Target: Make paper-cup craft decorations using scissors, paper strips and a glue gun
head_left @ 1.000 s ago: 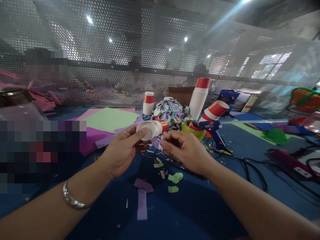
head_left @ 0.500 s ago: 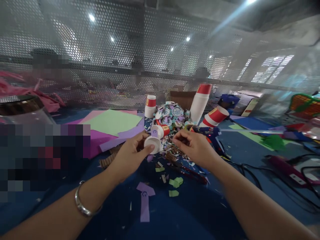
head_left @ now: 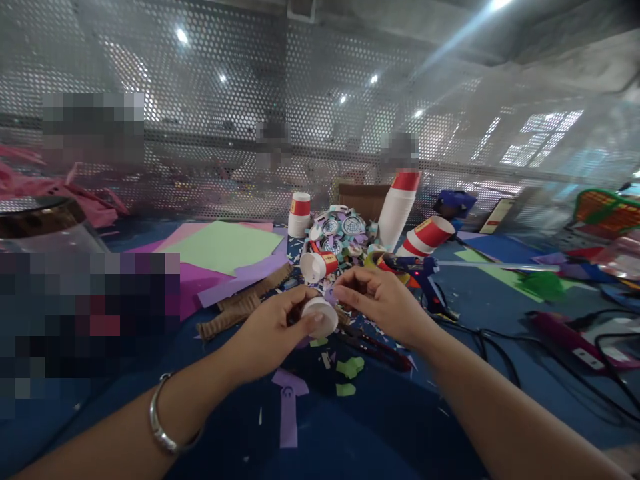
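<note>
My left hand (head_left: 277, 327) grips a white round piece like a paper cup's bottom (head_left: 323, 317), thumb on its flat face. Next to its upper right edge, my right hand (head_left: 383, 300) has thumb and forefinger pinched on a small purple paper piece (head_left: 329, 295). A red and white paper cup (head_left: 318, 266) lies on its side just beyond. Behind it rises a heap of cut cup bottoms (head_left: 343, 227) with paper tabs. A glue gun (head_left: 420, 272) with a lit red light rests beyond my right hand. Below my hands lie a purple paper strip (head_left: 289, 417) and green scraps (head_left: 350, 367).
Stacked cups (head_left: 300, 215) stand at the back, with a tall leaning stack (head_left: 397, 213) farther right. Coloured paper sheets (head_left: 225, 245) and corrugated cardboard (head_left: 240, 307) lie left. Dark-red-handled scissors (head_left: 385, 350) lie near my right wrist. Cables (head_left: 500, 340) and a purple power strip (head_left: 570, 340) occupy the right.
My left hand has brought the white cup bottom down and to the right. My right hand, apart from it before, now meets the purple paper at its edge.
</note>
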### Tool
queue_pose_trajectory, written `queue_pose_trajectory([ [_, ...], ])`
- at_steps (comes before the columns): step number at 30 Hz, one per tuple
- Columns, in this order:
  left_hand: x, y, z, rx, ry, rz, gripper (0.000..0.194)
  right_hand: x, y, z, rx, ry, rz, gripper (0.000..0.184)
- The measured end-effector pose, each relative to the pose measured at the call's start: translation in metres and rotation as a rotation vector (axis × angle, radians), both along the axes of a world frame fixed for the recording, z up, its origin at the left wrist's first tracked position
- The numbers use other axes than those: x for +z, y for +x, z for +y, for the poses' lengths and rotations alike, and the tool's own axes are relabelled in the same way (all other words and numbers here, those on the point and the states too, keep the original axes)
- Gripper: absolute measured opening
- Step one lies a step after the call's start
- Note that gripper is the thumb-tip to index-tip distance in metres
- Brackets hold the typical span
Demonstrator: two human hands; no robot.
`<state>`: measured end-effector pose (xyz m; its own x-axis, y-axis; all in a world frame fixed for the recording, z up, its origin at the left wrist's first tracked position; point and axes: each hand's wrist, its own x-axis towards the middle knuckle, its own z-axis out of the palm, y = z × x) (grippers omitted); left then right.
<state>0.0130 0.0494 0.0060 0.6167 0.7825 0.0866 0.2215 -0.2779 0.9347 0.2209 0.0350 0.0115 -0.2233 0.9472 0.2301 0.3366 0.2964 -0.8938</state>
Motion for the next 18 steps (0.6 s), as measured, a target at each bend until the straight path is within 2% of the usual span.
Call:
queue_pose_trajectory([
  [6,-0.003,0.0,0.002,-0.026,-0.137,-0.043,0.014,-0.003,-0.001,0.001,0.039,-0.048,0.069,0.021],
  [13,0.001,0.0,0.004,-0.018,-0.093,-0.018,0.016,-0.002,0.0,0.001,0.021,-0.042,0.061,0.023],
  [15,0.001,0.0,0.007,0.014,-0.097,-0.032,0.016,-0.001,0.002,0.001,-0.002,-0.012,0.045,0.022],
  [18,0.001,-0.001,0.013,0.167,-0.086,-0.075,0.02,0.0,0.006,0.001,-0.052,0.045,-0.025,0.022],
])
